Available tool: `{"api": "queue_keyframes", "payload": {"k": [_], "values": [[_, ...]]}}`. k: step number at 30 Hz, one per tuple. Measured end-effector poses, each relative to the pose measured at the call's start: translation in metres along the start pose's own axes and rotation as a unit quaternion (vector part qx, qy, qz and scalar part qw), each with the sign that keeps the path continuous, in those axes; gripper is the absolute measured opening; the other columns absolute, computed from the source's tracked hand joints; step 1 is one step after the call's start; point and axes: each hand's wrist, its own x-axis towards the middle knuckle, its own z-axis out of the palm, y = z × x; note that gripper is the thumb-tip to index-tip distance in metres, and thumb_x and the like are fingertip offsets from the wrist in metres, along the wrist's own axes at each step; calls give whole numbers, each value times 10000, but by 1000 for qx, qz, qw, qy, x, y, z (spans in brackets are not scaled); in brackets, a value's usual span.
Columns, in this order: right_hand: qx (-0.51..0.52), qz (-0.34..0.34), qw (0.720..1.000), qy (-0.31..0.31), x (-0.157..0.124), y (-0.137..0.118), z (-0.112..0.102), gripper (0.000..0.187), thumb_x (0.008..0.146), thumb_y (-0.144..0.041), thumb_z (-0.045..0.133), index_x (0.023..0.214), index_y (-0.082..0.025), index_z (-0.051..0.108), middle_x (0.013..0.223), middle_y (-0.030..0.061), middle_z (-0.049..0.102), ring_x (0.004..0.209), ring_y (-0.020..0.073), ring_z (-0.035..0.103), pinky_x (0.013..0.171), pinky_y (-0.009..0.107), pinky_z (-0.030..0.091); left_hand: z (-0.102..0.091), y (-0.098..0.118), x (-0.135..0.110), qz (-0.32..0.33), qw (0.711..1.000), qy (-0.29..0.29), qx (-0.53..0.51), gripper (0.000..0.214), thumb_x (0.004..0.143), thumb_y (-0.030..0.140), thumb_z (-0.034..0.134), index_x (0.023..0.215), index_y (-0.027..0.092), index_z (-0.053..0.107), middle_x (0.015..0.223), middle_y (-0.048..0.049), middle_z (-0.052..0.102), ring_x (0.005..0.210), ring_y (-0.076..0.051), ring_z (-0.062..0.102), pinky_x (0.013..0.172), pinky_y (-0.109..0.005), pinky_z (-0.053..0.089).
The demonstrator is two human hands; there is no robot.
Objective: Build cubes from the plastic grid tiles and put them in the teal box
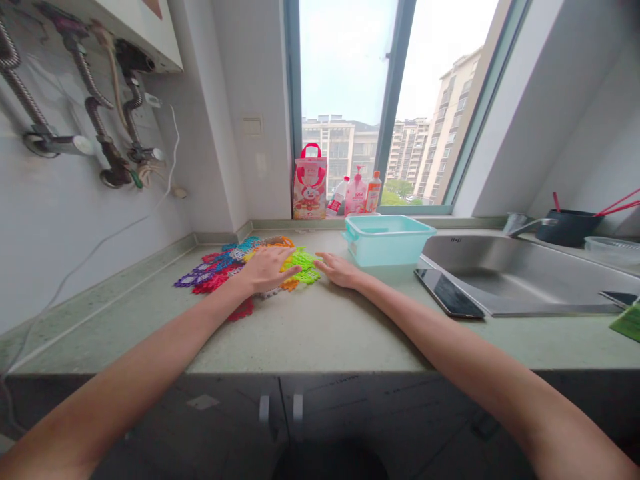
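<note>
Crocheted doilies sit left of the turquoise basin. My left grip is spread flat on them, right grip loose, nearer the basin. I'd go light tbh, lace probably bunches.

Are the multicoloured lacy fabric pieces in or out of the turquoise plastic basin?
Out. The lacy fabric pieces lie overlapping on the pale green counter, left of the basin, partly under the left hand.

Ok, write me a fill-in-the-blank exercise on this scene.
1. The hand over the colourful lacy pieces is the ____ one.
2. The lacy piece nearest the right hand is bright ____.
3. The phone lies beside the metal ____.
4. The bottles stand before the ____.

Missing words: left; green; sink; window.
</note>
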Motion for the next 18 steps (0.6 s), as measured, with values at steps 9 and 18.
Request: {"api": "queue_keyframes", "payload": {"k": [9,18], "values": [[-48,-91,994,25,-7,4,-17,482,1030,-360,603,1481,-189,614,1468,158,669,1358,300,640,1169,458,478,2,-10,3,-13,1000,-20,13,507,1062,443,346,1264,254,771,1287,-74,779,1211,-259,688,1104,-407,446],[-61,-309,919,237,-65,-101,-75,260,1072,-281,541,1213,-298,759,947,29,797,716,154,717,695,292,571,2,-17,0,-65,995,-58,55,430,1003,458,450,1233,271,762,1288,-89,767,1217,-296,679,1065,-446,480]]}}
